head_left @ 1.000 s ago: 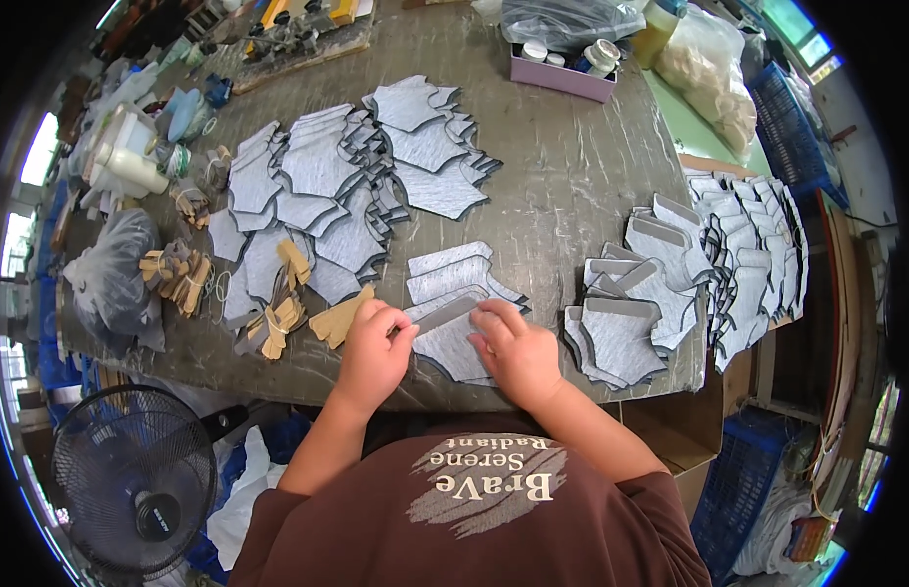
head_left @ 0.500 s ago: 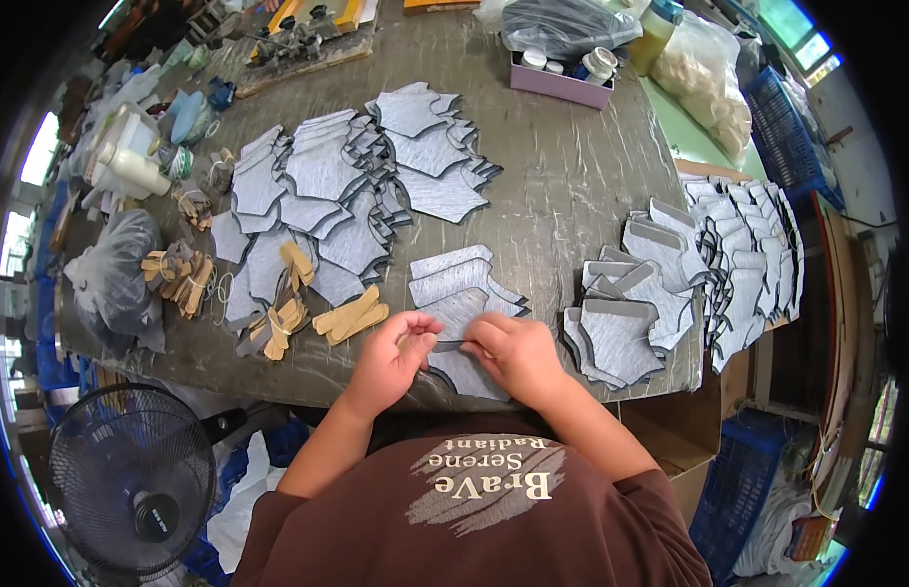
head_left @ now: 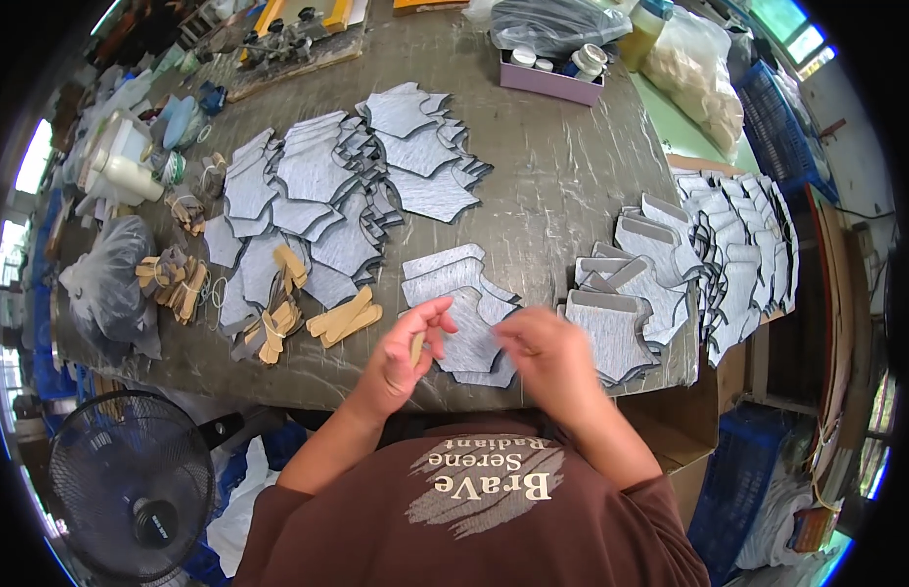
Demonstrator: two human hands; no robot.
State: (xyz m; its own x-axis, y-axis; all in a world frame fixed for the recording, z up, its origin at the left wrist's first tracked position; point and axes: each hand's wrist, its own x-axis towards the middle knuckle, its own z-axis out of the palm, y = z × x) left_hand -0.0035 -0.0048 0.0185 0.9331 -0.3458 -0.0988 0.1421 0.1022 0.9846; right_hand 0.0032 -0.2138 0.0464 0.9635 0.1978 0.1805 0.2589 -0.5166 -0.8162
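Note:
In front of me a small overlapping stack of grey cut pieces (head_left: 466, 328) with curved, dark edges lies near the table's front edge. My left hand (head_left: 408, 357) is raised at the stack's left side, a short tan strip (head_left: 416, 348) between its thumb and curled fingers. On the other side, at the stack's right edge, is my right hand (head_left: 550, 354), slightly blurred, with fingers bent and tips together; whatever they pinch is hidden. Several loose tan strips (head_left: 344, 317) lie left of my left hand, beside a banded bundle of strips (head_left: 277, 329).
Larger piles of grey pieces (head_left: 322, 176) cover the left middle of the table (head_left: 552, 176). More pieces (head_left: 616, 333) with folded-looking grey bands lie right. A purple box (head_left: 550, 86) with bottles stands behind. Left are a plastic bag (head_left: 112, 284) and a fan (head_left: 132, 484).
My hands have moved apart from their pinch over the stack, the right one outward to the right. The near grey piece now shows between them, and the tan strip has become visible in my left hand.

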